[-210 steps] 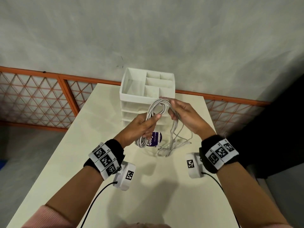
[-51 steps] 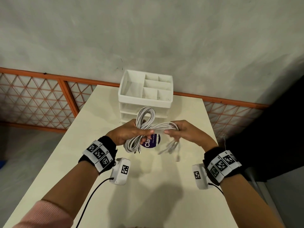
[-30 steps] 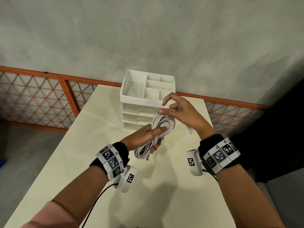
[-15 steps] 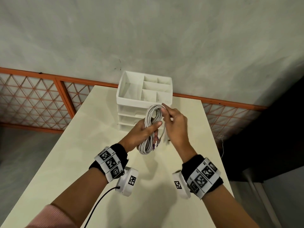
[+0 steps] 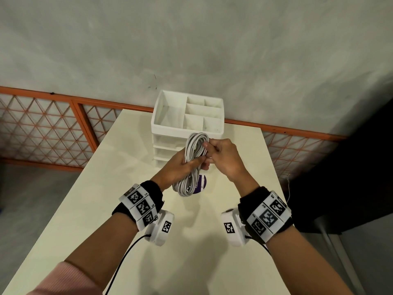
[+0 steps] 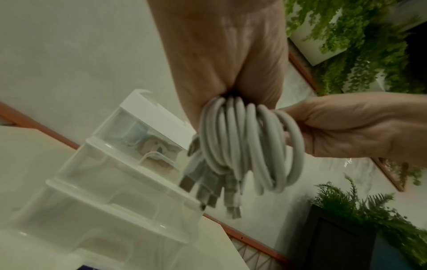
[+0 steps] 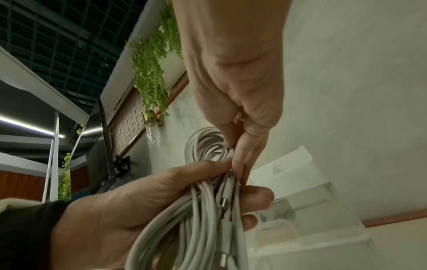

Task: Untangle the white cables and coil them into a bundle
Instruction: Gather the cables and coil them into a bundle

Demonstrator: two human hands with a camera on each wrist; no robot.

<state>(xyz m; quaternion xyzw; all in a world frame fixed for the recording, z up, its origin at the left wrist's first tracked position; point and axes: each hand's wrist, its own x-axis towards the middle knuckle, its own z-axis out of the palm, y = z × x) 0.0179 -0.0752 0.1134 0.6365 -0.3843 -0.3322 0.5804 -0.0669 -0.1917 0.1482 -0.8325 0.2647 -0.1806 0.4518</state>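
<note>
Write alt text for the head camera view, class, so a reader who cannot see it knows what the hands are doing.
Two hands hold a coiled bundle of white cables above a pale table: the left hand grips its middle while the right hand pinches the upper loops. Behind stands a white drawer organiser with an open compartmented top, and a purple object lies under the coil.

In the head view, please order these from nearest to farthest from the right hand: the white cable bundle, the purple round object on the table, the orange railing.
1. White cable bundle: touching the right hand, on its left side.
2. Purple round object: on the table, below the bundle.
3. Orange railing: beyond the table's far edge.
</note>
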